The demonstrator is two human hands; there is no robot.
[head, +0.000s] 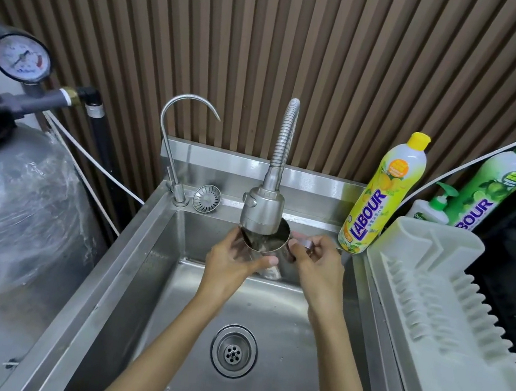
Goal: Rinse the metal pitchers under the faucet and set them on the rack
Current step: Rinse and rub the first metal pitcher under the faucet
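Under the faucet (261, 210), left hand (230, 262) cups the pitcher (268, 241); right hand (316, 263) pinches its handle. Best swirled, mouth beneath the spray.

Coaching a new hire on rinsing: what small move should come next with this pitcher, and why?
Probably tip the pitcher toward the sink to empty it: water from the faucet head is running into its mouth, the left hand cups its body, the right hand grips its handle.

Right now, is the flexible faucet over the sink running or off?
Running: water streams from the grey metal spray faucet head into the shiny metal pitcher that the left hand and right hand hold beneath it.
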